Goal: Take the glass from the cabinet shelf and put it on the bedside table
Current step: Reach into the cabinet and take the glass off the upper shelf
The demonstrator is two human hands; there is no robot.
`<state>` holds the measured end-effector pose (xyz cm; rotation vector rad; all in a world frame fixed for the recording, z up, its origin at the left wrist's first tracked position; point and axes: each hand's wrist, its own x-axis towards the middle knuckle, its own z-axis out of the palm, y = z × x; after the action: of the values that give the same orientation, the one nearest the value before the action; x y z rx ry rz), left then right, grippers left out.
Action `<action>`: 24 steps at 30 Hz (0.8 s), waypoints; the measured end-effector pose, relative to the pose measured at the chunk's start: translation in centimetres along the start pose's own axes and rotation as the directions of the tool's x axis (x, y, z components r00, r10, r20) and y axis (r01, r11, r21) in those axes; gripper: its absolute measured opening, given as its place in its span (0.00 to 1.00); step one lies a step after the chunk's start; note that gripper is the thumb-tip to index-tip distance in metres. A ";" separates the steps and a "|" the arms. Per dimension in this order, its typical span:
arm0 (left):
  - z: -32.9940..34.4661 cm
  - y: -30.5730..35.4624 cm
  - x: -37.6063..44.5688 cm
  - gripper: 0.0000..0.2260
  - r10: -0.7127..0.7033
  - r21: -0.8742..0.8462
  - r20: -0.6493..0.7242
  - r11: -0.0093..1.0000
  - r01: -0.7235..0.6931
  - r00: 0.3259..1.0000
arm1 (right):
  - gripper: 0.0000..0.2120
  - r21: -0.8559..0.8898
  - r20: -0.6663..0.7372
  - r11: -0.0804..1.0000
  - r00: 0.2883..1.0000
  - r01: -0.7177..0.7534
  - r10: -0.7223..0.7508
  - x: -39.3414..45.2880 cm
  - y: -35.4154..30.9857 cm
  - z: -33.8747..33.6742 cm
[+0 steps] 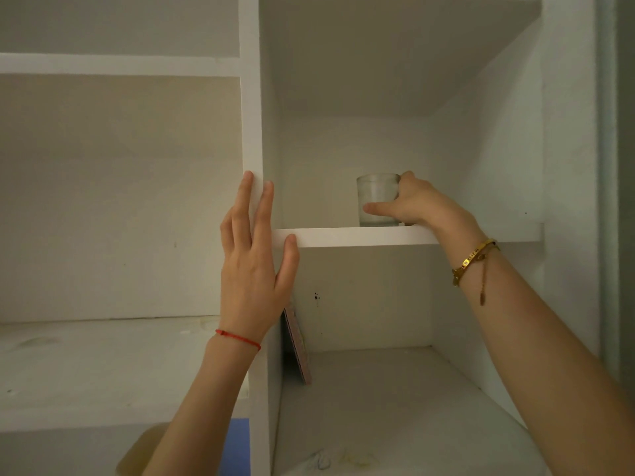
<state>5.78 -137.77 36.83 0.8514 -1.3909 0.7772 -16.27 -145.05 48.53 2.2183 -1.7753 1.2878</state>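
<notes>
While the glass (378,199) stands upright on the cabinet shelf (357,236), the right hand (410,202) wraps it from three o'clock, grip clamped on it. The left hand (256,249), fingers spread, braces the divider (252,97) at nine o'clock. The pickup is underway; next comes a level lift clear of the shelf.

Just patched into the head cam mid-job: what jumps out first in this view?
The right hand is wrapped around a clear glass that stands upright on the white cabinet shelf, in the right-hand compartment. The left hand lies flat against the cabinet's vertical divider, thumb at the shelf's front edge. A thin pinkish board leans in the compartment below.
</notes>
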 end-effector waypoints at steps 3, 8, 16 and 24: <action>0.0 0.0 0.0 0.28 -0.004 -0.015 -0.007 1.000 0.004 1.000 | 0.40 0.006 -0.009 1.000 1.000 -0.015 0.015 0.1 -0.2 -0.1; -0.2 -0.1 -0.1 0.33 -0.001 -0.034 0.009 0.999 0.001 1.000 | 0.40 0.051 0.000 0.997 0.999 -0.050 0.050 0.1 -0.5 -0.2; -0.2 -0.3 0.0 0.41 0.005 0.018 0.037 1.000 -0.006 0.999 | 0.38 0.227 -0.166 0.973 0.986 0.028 0.011 -1.1 -0.2 -0.6; -0.1 0.0 -0.3 0.40 -0.140 -0.109 -0.035 0.985 0.136 0.990 | 0.34 0.374 -0.387 0.912 0.922 0.168 -0.012 -4.7 -0.7 -1.7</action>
<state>5.83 -137.64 36.53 0.8346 -1.3094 0.6065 -16.71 -140.16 47.17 1.9923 -1.3428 2.0439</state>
